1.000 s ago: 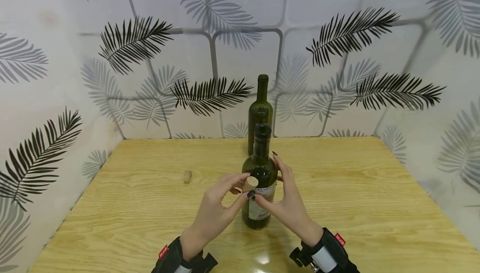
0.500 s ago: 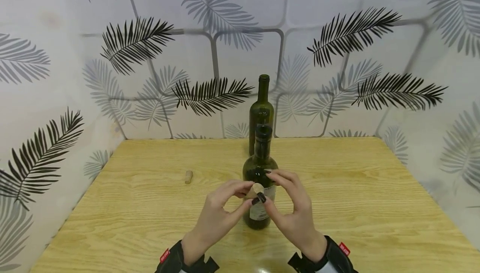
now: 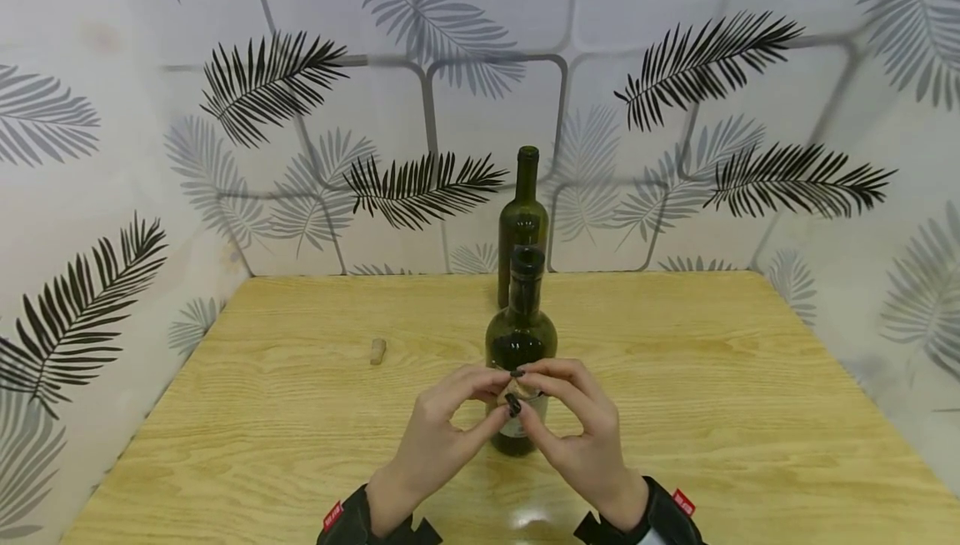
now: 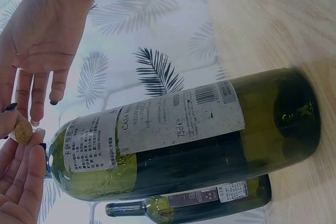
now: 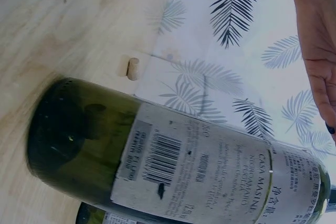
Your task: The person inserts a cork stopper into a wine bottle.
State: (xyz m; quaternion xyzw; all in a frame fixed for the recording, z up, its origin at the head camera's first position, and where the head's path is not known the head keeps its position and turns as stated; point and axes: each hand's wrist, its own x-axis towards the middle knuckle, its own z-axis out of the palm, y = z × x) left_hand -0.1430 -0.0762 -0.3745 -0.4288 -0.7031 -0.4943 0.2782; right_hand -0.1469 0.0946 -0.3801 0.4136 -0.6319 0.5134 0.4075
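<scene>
A cork (image 4: 22,129) is held in front of the near green wine bottle (image 3: 521,345), about level with its label. My left hand (image 3: 446,416) pinches it from the left between thumb and fingertips. From the other side my right hand (image 3: 588,424) pinches it too, both thumbs meeting below and index fingertips above. The fingers hide much of the cork in the head view. The bottle stands upright just beyond the hands, its label turned toward me, dark liquid inside. In the right wrist view only part of my left hand (image 5: 317,51) shows.
Right behind the near bottle stands a second green wine bottle (image 3: 523,220), partly covered by it. Another cork (image 3: 377,352) lies on the wooden table (image 3: 285,412) to the left. A leaf-patterned sheet (image 3: 480,120) hangs around the table's back and sides.
My right fingers, earlier spread beside the bottle, have come down and closed onto the cork. The cork, whose end faced up toward me, is now mostly covered. The bottles have stayed put.
</scene>
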